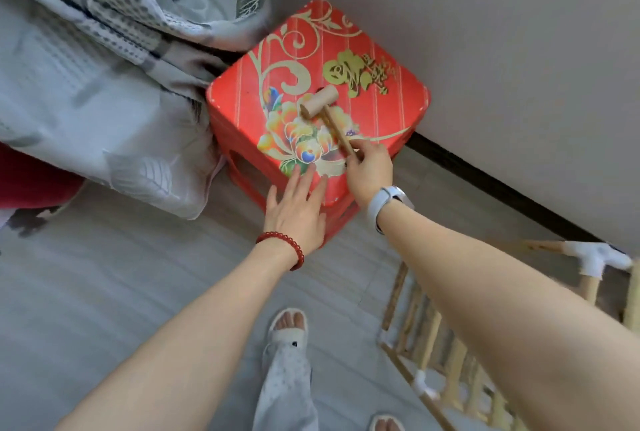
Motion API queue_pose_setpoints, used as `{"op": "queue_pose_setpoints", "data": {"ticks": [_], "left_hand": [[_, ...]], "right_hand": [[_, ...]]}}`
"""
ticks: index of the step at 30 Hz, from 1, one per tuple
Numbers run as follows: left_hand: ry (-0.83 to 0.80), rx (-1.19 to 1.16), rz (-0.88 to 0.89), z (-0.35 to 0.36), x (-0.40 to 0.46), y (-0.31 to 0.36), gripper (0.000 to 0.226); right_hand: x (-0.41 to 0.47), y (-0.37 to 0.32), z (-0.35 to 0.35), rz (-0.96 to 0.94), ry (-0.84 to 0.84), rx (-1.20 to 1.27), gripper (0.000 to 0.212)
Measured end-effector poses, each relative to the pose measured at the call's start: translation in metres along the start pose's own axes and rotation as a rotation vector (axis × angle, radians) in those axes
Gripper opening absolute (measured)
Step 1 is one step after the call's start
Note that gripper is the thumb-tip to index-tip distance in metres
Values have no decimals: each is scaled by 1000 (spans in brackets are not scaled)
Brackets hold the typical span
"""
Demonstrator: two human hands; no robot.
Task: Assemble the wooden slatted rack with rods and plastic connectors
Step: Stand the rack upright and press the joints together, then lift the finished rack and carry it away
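Observation:
A small wooden mallet (pixel 320 103) lies on top of a red plastic stool (pixel 391 108) printed with flowers. My right hand (pixel 369 169) pinches the end of the mallet's handle with fingers and thumb. My left hand (pixel 296 210) reaches over the stool's near edge with straight, spread fingers and holds nothing. At the lower right stands the partly built wooden slatted rack (pixel 440 354), with rods joined by white plastic connectors (pixel 594 257); my right forearm hides part of it.
Grey patterned bedding (pixel 104 67) hangs at the left beside the stool. A grey wall with a dark baseboard (pixel 502 188) runs behind. The floor is grey; my leg and slippered feet (pixel 289 323) are at the bottom middle.

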State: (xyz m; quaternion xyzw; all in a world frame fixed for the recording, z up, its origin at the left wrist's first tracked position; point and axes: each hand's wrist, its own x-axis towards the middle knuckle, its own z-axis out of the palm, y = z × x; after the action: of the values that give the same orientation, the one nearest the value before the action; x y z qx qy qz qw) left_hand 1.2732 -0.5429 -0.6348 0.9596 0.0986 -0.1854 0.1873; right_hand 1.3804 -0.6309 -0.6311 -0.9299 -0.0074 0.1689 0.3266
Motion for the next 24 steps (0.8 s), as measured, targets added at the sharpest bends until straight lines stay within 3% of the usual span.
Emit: {"op": "queue_pose_setpoints", "data": {"ticks": [9,13,17,20,24], "left_hand": [[-139,57,-36,-16,3,8,69],[-61,33,-99,-20,-9,37,60],[-90,-52,3,-6,-41,87,53],[-198,-131,8,9,-61,129,50],[-278,-229,19,31,-80,180,45]], "right_hand": [[-25,3,-30,-33,-105,-142,38],[-72,49,-87,-31,-86,-401,37],[-123,105,-154,-71,50,-720,48],[-144,152,-198,143,-57,-892,79],[-146,187,-215,524,-6,-576,97]]}}
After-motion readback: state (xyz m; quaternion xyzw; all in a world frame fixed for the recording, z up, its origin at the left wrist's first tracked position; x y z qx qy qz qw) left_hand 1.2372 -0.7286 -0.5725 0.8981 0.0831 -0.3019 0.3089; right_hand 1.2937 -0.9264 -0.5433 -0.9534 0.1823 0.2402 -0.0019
